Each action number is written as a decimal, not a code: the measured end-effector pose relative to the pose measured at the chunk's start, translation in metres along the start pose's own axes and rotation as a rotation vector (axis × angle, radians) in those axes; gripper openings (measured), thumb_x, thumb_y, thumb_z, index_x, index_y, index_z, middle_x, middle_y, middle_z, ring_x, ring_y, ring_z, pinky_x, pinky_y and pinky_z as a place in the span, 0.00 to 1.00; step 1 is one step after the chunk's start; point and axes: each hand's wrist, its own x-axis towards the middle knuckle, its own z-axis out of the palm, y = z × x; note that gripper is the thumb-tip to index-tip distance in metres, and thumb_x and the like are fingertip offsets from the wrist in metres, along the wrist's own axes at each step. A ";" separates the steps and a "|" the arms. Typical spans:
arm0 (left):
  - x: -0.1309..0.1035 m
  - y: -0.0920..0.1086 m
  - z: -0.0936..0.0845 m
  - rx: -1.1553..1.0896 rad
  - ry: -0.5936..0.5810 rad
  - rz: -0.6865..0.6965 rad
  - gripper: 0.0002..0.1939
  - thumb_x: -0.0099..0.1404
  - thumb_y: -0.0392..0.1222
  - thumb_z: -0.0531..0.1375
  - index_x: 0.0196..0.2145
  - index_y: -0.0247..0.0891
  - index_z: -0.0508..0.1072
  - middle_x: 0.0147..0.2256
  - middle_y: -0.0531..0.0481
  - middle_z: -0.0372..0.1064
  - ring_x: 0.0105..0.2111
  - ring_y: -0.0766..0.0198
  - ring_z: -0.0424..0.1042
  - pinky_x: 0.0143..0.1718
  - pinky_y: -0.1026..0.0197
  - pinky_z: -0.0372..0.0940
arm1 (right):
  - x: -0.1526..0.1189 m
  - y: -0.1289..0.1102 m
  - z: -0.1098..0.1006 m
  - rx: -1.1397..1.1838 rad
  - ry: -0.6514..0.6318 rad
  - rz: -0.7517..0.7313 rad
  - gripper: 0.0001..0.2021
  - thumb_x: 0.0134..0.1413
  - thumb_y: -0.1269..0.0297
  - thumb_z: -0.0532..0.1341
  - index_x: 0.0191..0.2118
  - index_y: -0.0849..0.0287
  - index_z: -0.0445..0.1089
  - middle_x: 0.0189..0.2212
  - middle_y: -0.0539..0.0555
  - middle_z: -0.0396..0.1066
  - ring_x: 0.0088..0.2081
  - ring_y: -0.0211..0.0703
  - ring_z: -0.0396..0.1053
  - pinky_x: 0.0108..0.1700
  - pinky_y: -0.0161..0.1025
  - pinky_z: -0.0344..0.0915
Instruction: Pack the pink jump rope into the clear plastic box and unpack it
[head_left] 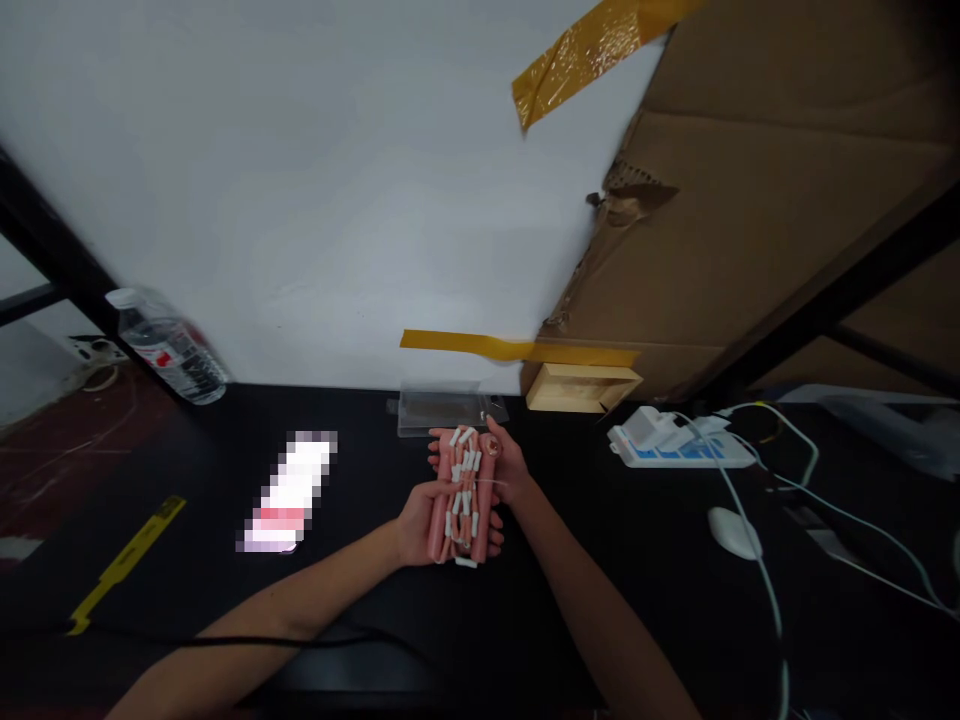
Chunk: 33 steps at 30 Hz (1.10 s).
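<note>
A bundle of pink rods and cords with white sleeves (465, 490) is held between both hands above the black table. My left hand (418, 525) grips its left side, with the thumb lying across the front and fingers showing past the right edge. On the other side my right hand (511, 462) wraps round the upper right, its fingers passing behind the bundle and its thumb pointing up. A thin pale strand sticks out to the right near the right palm. What the pink pieces are exactly cannot be made out.
On the black table (360, 600) lie a blurred bright phone (292, 495), a yellow strip (127, 565), a clear plastic case (442, 410), a wooden tray (581, 388), a power strip (679, 445) with cables and a white mouse (733, 533). A bottle (169, 350) leans at left.
</note>
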 end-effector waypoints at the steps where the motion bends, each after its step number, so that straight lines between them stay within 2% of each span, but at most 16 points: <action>1: 0.000 -0.001 0.001 0.000 -0.001 -0.001 0.27 0.61 0.49 0.57 0.50 0.24 0.74 0.41 0.32 0.76 0.44 0.45 0.77 0.52 0.45 0.61 | 0.000 0.000 0.000 0.003 0.001 0.016 0.38 0.59 0.35 0.43 0.51 0.64 0.72 0.43 0.66 0.78 0.48 0.60 0.76 0.49 0.57 0.72; 4: 0.000 -0.006 0.005 -0.010 -0.022 -0.004 0.28 0.62 0.50 0.56 0.51 0.24 0.74 0.42 0.32 0.76 0.45 0.45 0.76 0.54 0.44 0.59 | -0.001 -0.001 0.004 0.035 -0.007 0.055 0.38 0.58 0.36 0.42 0.49 0.64 0.73 0.44 0.66 0.78 0.49 0.59 0.76 0.52 0.56 0.70; 9: 0.002 -0.009 0.009 -0.050 -0.071 -0.016 0.30 0.63 0.50 0.55 0.53 0.19 0.72 0.48 0.28 0.74 0.51 0.45 0.74 0.59 0.44 0.55 | -0.004 -0.006 0.011 0.129 -0.047 0.079 0.42 0.58 0.34 0.41 0.53 0.69 0.71 0.52 0.67 0.75 0.54 0.58 0.74 0.62 0.53 0.61; 14: 0.002 -0.007 0.009 -0.100 -0.086 -0.014 0.32 0.64 0.48 0.56 0.55 0.16 0.69 0.52 0.26 0.71 0.54 0.44 0.71 0.61 0.43 0.53 | -0.005 -0.009 0.011 0.225 -0.055 0.098 0.44 0.61 0.35 0.38 0.54 0.73 0.70 0.53 0.71 0.74 0.57 0.58 0.71 0.63 0.50 0.60; 21: 0.001 -0.005 0.004 -0.067 -0.095 -0.031 0.32 0.64 0.48 0.57 0.56 0.15 0.68 0.54 0.24 0.69 0.58 0.43 0.68 0.62 0.46 0.52 | -0.002 -0.008 0.004 0.268 -0.006 0.142 0.45 0.62 0.35 0.34 0.57 0.70 0.67 0.55 0.72 0.72 0.61 0.62 0.67 0.61 0.62 0.60; 28: 0.002 -0.004 0.003 -0.014 -0.096 -0.044 0.31 0.64 0.49 0.56 0.55 0.18 0.70 0.51 0.26 0.72 0.56 0.43 0.70 0.61 0.44 0.52 | -0.004 -0.009 0.006 0.184 0.066 0.121 0.43 0.63 0.37 0.33 0.58 0.68 0.66 0.55 0.70 0.72 0.59 0.60 0.69 0.61 0.59 0.62; 33: -0.001 0.000 -0.003 0.008 -0.037 -0.065 0.29 0.62 0.49 0.57 0.52 0.21 0.71 0.41 0.32 0.76 0.44 0.47 0.77 0.56 0.45 0.59 | -0.004 -0.008 0.004 0.113 0.062 0.097 0.43 0.60 0.34 0.35 0.56 0.64 0.68 0.53 0.67 0.74 0.56 0.60 0.72 0.58 0.58 0.66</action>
